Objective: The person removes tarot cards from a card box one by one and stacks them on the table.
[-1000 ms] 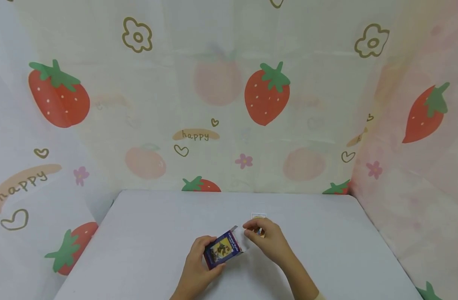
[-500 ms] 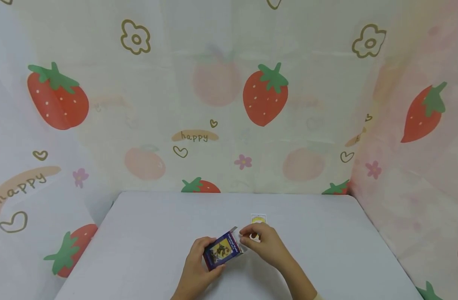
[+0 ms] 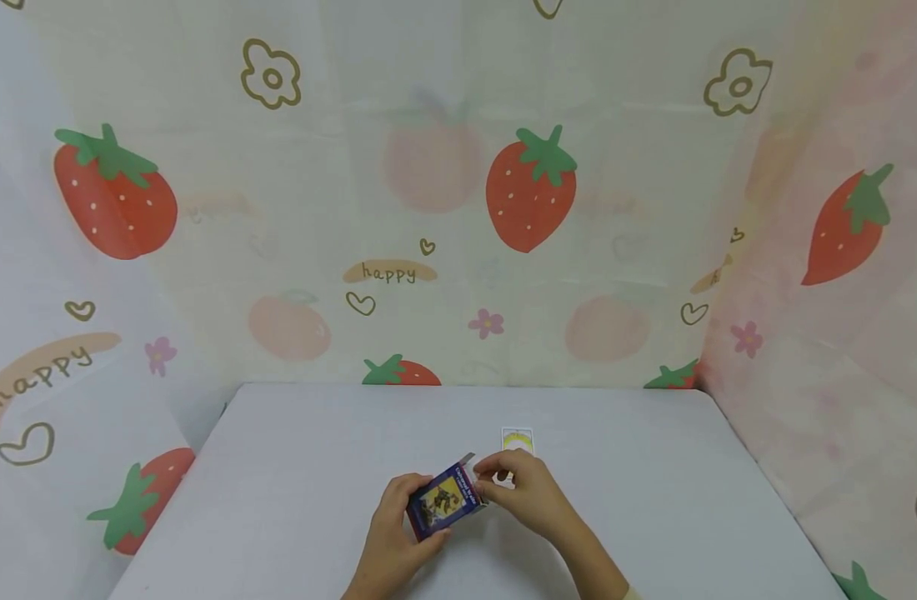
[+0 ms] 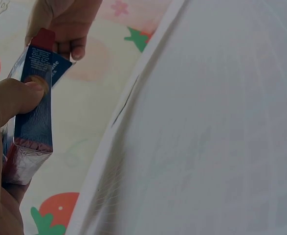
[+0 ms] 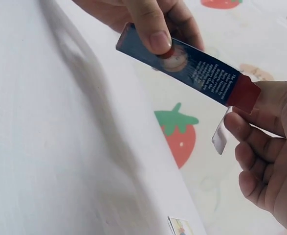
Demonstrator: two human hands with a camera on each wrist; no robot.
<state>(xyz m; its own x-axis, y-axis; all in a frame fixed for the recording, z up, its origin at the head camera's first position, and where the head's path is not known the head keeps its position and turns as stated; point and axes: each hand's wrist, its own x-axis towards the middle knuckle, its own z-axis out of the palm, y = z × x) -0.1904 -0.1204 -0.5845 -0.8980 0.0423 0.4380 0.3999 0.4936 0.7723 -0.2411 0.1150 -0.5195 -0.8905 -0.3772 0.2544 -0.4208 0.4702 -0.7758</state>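
Slanting up to the right between your hands, the tarot deck box [image 3: 445, 498] is held above the white-covered table [image 3: 293, 467], well short of its far edge. Your left hand [image 3: 398, 508] grips its narrow sides between thumb and fingers. The long axis points its open end at your right hand [image 3: 529, 496], the nearer to that mouth; whether those bent fingers pinch anything, you can't really tell. Toward the far edge lies a picture card [image 3: 517, 437], partly covered by your right hand.
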